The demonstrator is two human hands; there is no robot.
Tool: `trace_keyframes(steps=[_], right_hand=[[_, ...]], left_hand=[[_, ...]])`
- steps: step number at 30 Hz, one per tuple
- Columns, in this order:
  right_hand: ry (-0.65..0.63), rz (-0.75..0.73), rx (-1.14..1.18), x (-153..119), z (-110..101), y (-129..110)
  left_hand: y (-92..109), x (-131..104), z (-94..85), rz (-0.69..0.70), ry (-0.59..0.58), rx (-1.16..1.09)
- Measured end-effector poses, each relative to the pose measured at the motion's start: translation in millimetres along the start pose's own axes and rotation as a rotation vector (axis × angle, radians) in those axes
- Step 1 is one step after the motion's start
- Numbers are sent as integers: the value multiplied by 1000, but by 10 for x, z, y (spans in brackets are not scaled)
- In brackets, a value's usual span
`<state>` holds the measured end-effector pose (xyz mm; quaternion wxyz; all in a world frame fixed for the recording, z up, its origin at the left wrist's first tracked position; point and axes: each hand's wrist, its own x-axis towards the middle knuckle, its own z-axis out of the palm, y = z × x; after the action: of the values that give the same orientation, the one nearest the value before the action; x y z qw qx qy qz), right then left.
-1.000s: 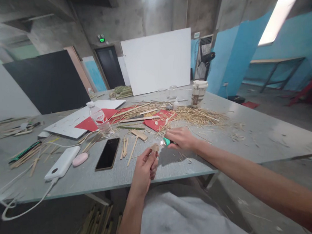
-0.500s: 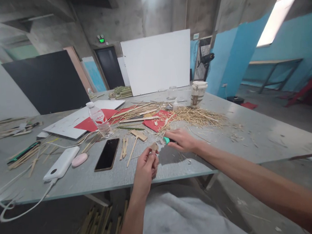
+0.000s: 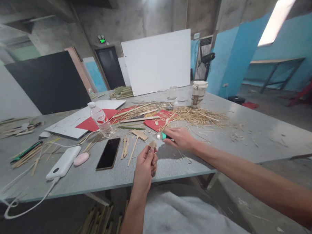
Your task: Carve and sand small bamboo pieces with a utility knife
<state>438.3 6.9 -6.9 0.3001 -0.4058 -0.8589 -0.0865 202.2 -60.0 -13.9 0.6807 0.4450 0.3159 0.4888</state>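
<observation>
My left hand is closed on a small tan piece, pinched between thumb and fingers above the table's front part. To its right, my right hand is wrapped round a green-handled tool. The tool's light-coloured end points left, a little above and right of the tan piece, and the two look apart. Left of my hands lie a flat wooden piece with a stick and some short pale strips.
A phone, pink case, white power bank and upright bottle stand or lie left. Behind are red sheets, straw pieces and a paper cup. The table's front edge runs near my left wrist.
My right hand has shifted slightly left and away from me with the green-handled tool, whose tip now sits farther from the tan piece. My left hand has barely moved.
</observation>
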Motion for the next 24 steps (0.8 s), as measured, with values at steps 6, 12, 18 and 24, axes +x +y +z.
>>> trace_keyframes(steps=[6,12,18,24], right_hand=[[104,235,-38,-34,-65,189],[67,231,36,-22,-51,189],[8,181,112,-14,-49,152],[8,184,152,-9,-57,161]], left_hand=[[2,-13,-9,50,24,-35],[6,-23,-27,112,20,-15],[22,-42,-8,101,55,-13],[50,-46,-6,80,54,-46]])
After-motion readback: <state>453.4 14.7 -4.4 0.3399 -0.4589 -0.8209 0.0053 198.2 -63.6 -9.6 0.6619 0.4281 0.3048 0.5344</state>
